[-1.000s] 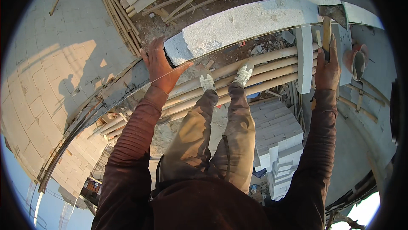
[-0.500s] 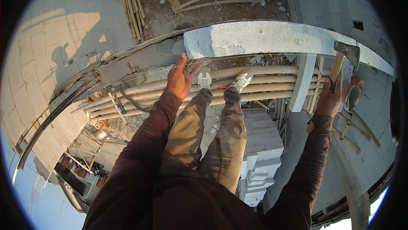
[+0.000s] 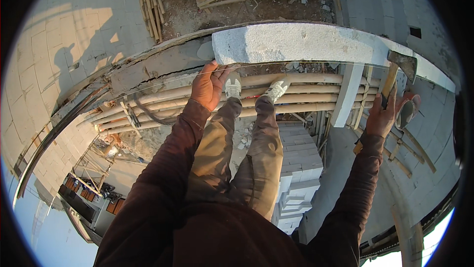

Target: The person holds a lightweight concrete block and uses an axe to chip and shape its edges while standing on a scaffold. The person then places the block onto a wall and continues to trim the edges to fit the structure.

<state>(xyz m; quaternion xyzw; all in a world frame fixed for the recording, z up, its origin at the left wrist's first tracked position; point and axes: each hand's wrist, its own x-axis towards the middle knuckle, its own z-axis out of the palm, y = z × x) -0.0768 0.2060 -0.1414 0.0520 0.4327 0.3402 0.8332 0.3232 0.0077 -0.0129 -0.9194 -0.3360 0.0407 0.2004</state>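
A long white lightweight block (image 3: 306,42) lies along the top of the wall, its left end near the middle of the view. My left hand (image 3: 207,89) is at the near lower corner of that end, palm up with fingers partly stretched out and apart. A thin taut string (image 3: 168,80) runs by its fingertips along the block's near edge; whether they touch it I cannot tell. My right hand (image 3: 381,118) is closed round the wooden handle of a hatchet (image 3: 404,64), its metal head raised at the block's near edge.
Bamboo poles (image 3: 306,97) lie side by side under my shoes (image 3: 278,88). A white post (image 3: 348,94) rises to the block. Stacked pale blocks (image 3: 298,168) stand below on the right. Mortar (image 3: 148,72) covers the wall top at left. A rounded reddish-grey object (image 3: 408,111) is beside the hatchet.
My left hand's fingers have drawn closer together at the block's corner. The right hand keeps the hatchet and has barely moved. The view has shifted slightly.
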